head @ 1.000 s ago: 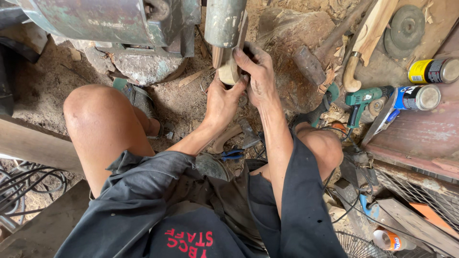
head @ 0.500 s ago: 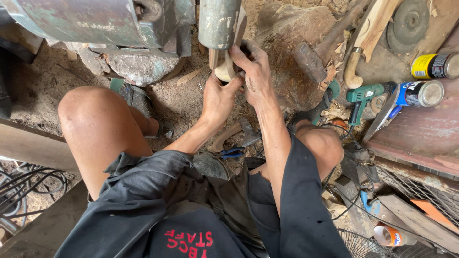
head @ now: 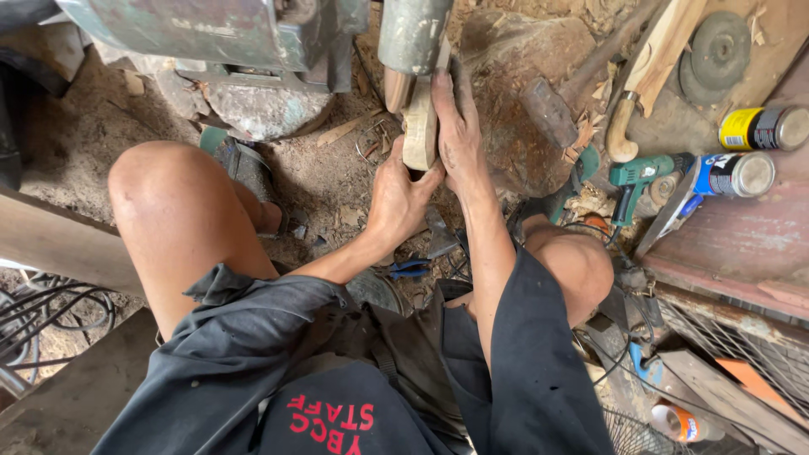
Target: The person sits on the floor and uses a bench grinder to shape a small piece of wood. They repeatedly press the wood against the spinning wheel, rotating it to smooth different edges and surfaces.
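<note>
I sit with knees apart over a dirt floor. Both hands hold a small pale curved wooden piece up against a grey metal cylinder of a machine at the top of the view. My left hand grips the piece's lower end from below. My right hand lies flat along its right side, fingers stretched up toward the cylinder. The top of the piece touches the cylinder's lower edge.
A green metal machine body sits at top left. A large stone lies right of my hands. At right are a green power drill, two spray cans, a carved wooden handle, grinding discs. Blue pliers lie between my legs.
The view has shifted and my hands with the wooden piece now sit a little lower under the cylinder. My right hand has flattened along the piece's side.
</note>
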